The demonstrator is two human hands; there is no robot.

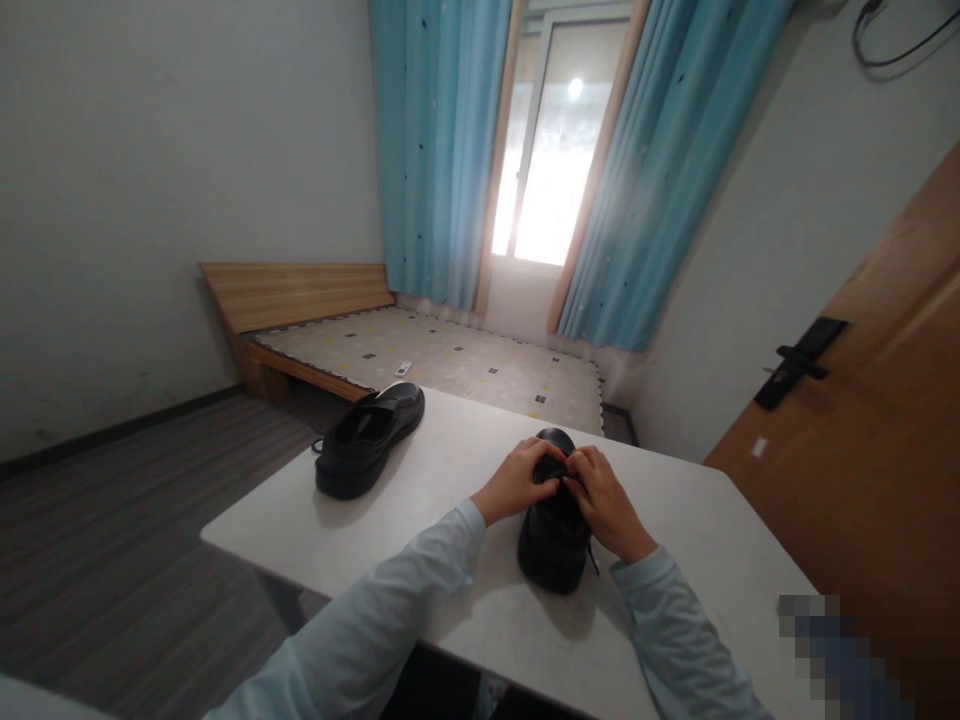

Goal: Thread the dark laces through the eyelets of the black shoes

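Two pale blue sleeves (390,590) reach in over the near edge of a white table (465,440), with dark clothing (431,690) below it. A pixelated patch (847,650) hides the lower right corner.

A black shoe (553,550) stands upright on the table between the forearms, heel toward the person, toe pointing away. A thin lace (595,562) hangs at its right side. The left hand (514,480) and right hand (606,505) touch the shoe from either side, fingers bent inward and thumbs almost meeting over the lacing. They cover that part, so I cannot tell whether either is clamped on a lace.

Well apart to the left, near the table's far edge, a second shoe (352,465) sits upright, a lace loop sticking out beside it. Nothing blocks the bare tabletop between the two.

Left of the table lies grey floor (135,560); to the right is a brown door (885,420) with a black handle (802,362). Behind the table, partly hidden by it and the second shoe, is a bed (450,340) with a white remote (403,369) on it and a wooden headboard (315,290). Blue curtains (442,150) flank a bright window (555,160).
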